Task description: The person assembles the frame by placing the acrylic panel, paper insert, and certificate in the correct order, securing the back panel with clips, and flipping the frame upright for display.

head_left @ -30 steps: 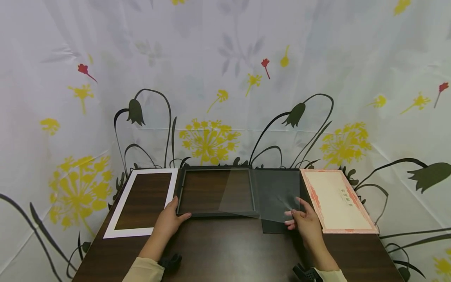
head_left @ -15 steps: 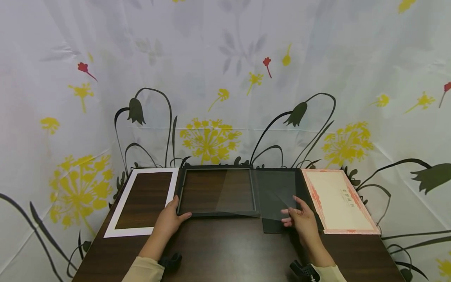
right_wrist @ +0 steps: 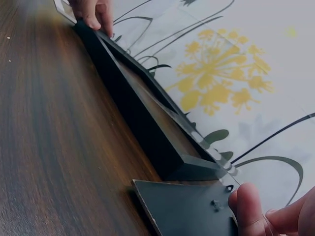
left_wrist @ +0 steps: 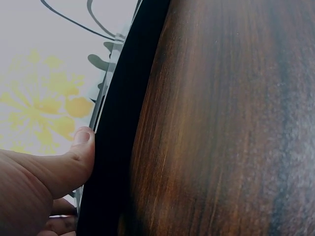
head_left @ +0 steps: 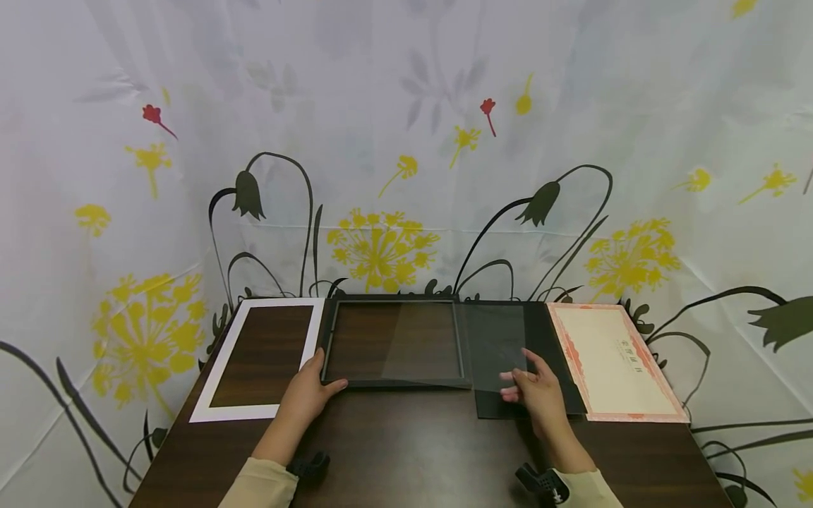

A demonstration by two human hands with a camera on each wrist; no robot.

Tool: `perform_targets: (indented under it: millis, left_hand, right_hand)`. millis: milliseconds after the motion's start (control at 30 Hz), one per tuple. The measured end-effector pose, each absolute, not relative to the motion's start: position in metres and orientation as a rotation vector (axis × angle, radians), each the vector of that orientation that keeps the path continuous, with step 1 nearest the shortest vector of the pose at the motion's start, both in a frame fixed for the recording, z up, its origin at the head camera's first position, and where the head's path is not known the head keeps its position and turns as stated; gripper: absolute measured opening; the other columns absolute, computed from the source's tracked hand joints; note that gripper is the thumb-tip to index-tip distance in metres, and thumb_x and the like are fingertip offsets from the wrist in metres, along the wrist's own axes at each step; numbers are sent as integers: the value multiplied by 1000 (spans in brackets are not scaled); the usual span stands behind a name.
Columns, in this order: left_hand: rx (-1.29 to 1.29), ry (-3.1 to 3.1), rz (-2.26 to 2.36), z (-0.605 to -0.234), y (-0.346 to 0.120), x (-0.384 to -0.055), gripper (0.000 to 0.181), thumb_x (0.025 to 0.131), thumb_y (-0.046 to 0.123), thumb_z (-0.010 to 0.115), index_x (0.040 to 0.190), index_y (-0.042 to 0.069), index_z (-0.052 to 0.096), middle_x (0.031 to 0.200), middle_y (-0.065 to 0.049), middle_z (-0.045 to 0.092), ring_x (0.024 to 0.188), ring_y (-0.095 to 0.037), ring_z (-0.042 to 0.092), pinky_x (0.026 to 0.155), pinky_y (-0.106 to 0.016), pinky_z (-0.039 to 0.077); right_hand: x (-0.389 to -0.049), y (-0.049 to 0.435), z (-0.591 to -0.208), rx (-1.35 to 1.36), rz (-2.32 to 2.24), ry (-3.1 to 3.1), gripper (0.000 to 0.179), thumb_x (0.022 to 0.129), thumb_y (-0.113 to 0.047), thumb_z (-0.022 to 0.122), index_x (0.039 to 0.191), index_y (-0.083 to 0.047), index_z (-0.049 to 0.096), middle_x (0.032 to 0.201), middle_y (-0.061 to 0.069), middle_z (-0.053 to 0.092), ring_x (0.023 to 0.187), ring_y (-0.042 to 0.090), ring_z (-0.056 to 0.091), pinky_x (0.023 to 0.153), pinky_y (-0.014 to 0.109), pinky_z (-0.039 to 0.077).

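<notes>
A black picture frame [head_left: 394, 384] lies on the table, the brown tabletop visible through its opening. My left hand [head_left: 306, 395] grips its near left corner, with the thumb on the front bar [left_wrist: 115, 128]. A clear sheet [head_left: 498, 328] spans the right part of the frame and reaches beyond its right side. My right hand [head_left: 538, 396] pinches this sheet's right edge, fingers and thumb [right_wrist: 248, 209] close together in the right wrist view. Beneath the sheet's right part lies a dark backing board [head_left: 540, 328]. The sheet's left edge shows only faintly inside the frame.
Left of the frame lies a white mat [head_left: 238, 413] with a rectangular opening. A cream certificate with a red-orange border [head_left: 603, 353] lies at the far right, beside the backing board. Behind the dark wooden table [head_left: 406, 451] hangs a flower-patterned curtain [head_left: 406, 141].
My right hand has shifted left with the clear sheet, so the sheet covers more of the frame and less of the backing board. My left hand has kept its place on the frame.
</notes>
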State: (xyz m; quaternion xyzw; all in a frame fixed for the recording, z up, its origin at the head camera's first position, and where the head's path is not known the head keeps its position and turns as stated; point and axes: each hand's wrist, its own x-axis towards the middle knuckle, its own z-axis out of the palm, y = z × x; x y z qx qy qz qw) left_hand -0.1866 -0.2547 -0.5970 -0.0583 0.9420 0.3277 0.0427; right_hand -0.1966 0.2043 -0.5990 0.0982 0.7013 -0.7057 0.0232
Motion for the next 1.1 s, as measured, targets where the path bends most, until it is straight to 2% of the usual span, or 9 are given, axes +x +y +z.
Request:
perform_targets:
  millis: [267,567,767,1100]
  left_hand:
    - [-184,2878,992,-595,-255,-187,102,98,32,84,168,-11,22,170,-38,31,158,-55,34,126,-68,34]
    - [-176,2898,989,-592,-255,-188,101,98,34,84,167,-12,25,169,-39,33,157,-55,36,126,-67,34]
    - [-178,2889,978,-592,-254,-186,101,99,33,83,168,-11,24,169,-38,33,157,-55,36,126,-67,35]
    - [-184,2881,991,-594,-255,-188,103,99,35,83,169,-10,22,169,-38,34,157,-55,36,125,-68,36]
  right_hand:
    - [-199,192,-600,317,-2202,2121,66,110,-3,60,169,-11,33,109,19,83,67,17,79,68,33,67]
    - [-207,176,-604,296,-2197,2099,65,110,-3,60,169,-11,34,110,21,82,68,17,79,69,33,67]
    - [-213,164,-606,292,-2209,2065,65,109,0,59,168,-11,35,106,18,83,66,17,78,68,33,67]
    - [-222,142,-607,241,-2201,2070,65,109,0,59,168,-9,35,108,24,81,65,18,77,67,33,66]
